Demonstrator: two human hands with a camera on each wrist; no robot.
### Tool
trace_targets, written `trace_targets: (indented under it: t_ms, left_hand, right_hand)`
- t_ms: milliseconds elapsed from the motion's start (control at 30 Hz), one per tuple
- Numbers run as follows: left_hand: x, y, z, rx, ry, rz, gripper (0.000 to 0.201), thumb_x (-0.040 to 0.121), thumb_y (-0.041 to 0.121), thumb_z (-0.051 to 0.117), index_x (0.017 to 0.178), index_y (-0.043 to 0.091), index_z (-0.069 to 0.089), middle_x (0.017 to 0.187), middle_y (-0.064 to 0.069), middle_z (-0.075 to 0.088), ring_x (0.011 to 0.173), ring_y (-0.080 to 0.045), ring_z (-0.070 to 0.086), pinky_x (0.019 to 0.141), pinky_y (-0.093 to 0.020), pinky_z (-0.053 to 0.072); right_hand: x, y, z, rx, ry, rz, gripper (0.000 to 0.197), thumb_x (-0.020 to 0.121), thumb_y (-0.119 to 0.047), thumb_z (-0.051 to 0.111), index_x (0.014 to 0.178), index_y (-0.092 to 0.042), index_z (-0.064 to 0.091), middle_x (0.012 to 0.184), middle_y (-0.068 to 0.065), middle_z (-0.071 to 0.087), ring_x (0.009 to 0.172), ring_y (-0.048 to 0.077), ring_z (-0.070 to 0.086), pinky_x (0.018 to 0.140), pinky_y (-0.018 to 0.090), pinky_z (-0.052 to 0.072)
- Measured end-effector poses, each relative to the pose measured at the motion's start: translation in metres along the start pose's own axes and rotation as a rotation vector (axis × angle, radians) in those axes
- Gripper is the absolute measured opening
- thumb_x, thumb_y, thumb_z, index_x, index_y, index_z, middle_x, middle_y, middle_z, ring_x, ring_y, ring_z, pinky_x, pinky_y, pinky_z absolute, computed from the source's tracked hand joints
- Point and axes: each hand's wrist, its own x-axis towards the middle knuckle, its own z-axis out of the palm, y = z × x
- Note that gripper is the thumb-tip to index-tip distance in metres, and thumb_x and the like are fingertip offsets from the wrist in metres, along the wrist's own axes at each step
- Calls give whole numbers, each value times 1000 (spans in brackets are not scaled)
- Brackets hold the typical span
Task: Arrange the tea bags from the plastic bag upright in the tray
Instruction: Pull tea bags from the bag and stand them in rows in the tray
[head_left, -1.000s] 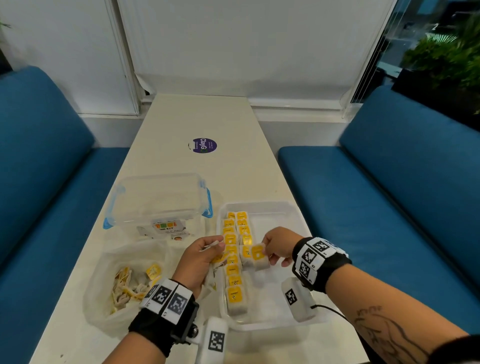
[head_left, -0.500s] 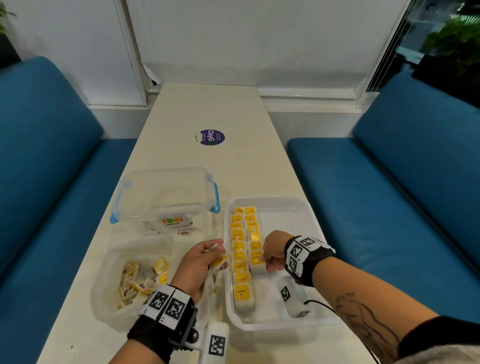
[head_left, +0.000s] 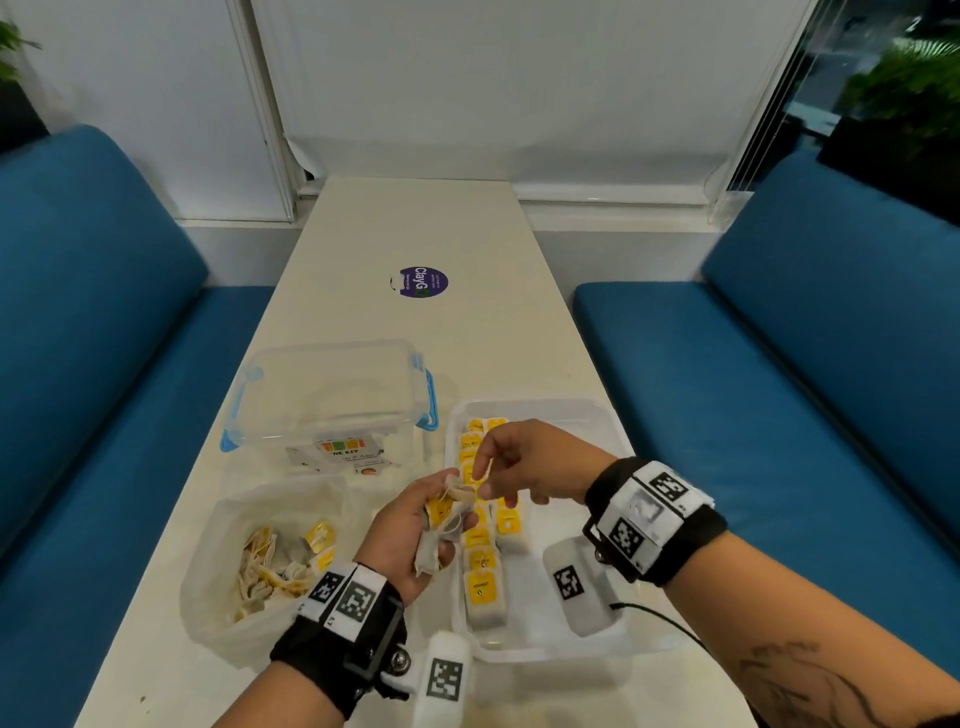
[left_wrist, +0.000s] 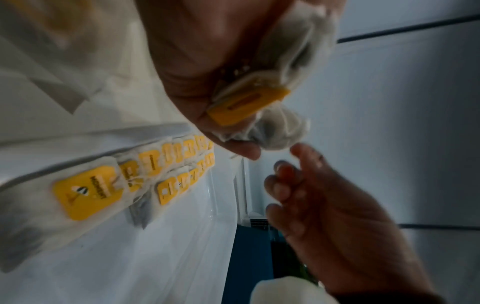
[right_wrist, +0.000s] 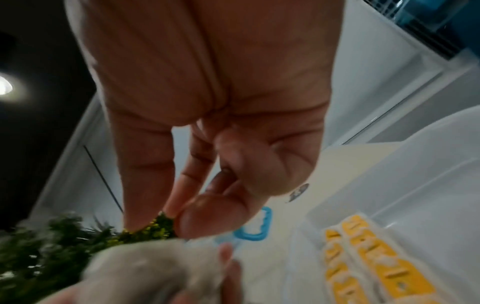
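My left hand (head_left: 449, 512) hovers over the left edge of the white tray (head_left: 571, 410) and grips a bundle of tea bags (head_left: 441, 525) with yellow tags (left_wrist: 246, 105). Beside it, my right hand (head_left: 488, 475) pinches the top edge of one bag of that bundle (right_wrist: 150, 267) between thumb and index finger (right_wrist: 205, 216). Two rows of tea bags (head_left: 485, 566) stand upright along the tray's left side (left_wrist: 168, 170). The crumpled plastic bag (head_left: 234, 571) lies open at the left, with several loose tea bags (head_left: 280, 561) inside.
A clear lidded box (head_left: 332, 395) with blue latches (right_wrist: 254, 228) stands behind the plastic bag. A purple sticker (head_left: 423, 282) marks the table's middle. Blue benches (head_left: 779, 389) flank the table. The tray's right half (head_left: 582, 483) holds no bags.
My right hand has left the row of bags in the tray and risen to the bundle. The left hand has lifted and moved right, towards the tray.
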Motion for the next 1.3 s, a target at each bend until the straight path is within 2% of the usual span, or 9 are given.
trace_targets:
  t_ms: [167,300,567,700,800,967,1100,1200,1300]
  left_hand:
    - [1,-2,14,171,-12,151,17,92,22,50,91,14,65,57,-2,62,39,-9,48,37,-16,31]
    - [2,-3,14,183,-84,138,26,93,20,52,117,10,55,65,-5,66,51,-11,62,35,-15,34]
    - [-2,-5,18,124,-117,54,10,92,15,52,101,11,56,66,-4,62,45,-9,55,29,-10,23]
    - [5,-9,18,148,-13,148,10,90,4,54,90,14,56,56,-2,57,40,-6,47,31,-11,28]
    - [5,-10,18,208,8,227,16,87,1,56,84,16,55,61,0,54,40,-3,47,37,-14,37]
    - [4,-7,15,224,17,268,15,89,4,56,83,18,54,74,-2,57,64,-12,55,46,-18,45]
    - [3,-3,7,187,51,263,16,88,5,57,82,20,55,74,-2,58,66,-13,58,49,-19,46]
    - [1,-1,1,206,43,269,12,89,9,57,87,21,58,75,1,59,68,-12,58,56,-23,44]
    - [-1,-2,1,273,-16,279,9,90,20,58,95,26,63,76,5,59,68,-10,57,55,-21,44]
  right_hand:
    - [-7,-5,13,-104,12,-103,15,77,-3,71,88,-14,68,59,-7,60,50,6,53,57,21,47]
    - [-12,3,8,-32,96,-52,20,79,-4,69,70,-20,63,57,-1,61,43,6,55,43,18,41]
    - [-16,10,7,249,182,-76,20,81,10,60,72,-8,61,59,4,65,54,13,65,43,21,48]
    - [-13,9,15,337,263,59,8,85,-6,61,80,-9,56,67,9,61,58,20,64,42,26,47]
    - [-13,10,22,279,215,161,30,82,-32,70,79,-7,54,67,9,61,56,21,61,41,24,46]
    - [-11,11,24,255,290,95,17,83,-10,68,74,-7,54,55,7,54,38,7,53,37,20,42]
    - [-14,11,13,154,400,51,14,85,-15,66,73,-10,63,58,2,57,47,5,53,39,16,38]
    - [-18,14,3,328,336,20,13,86,-18,65,75,-12,69,68,4,62,55,5,55,44,19,36]
    - [-19,14,-1,177,353,8,11,85,-23,67,77,-16,71,66,-1,59,52,2,50,46,16,36]
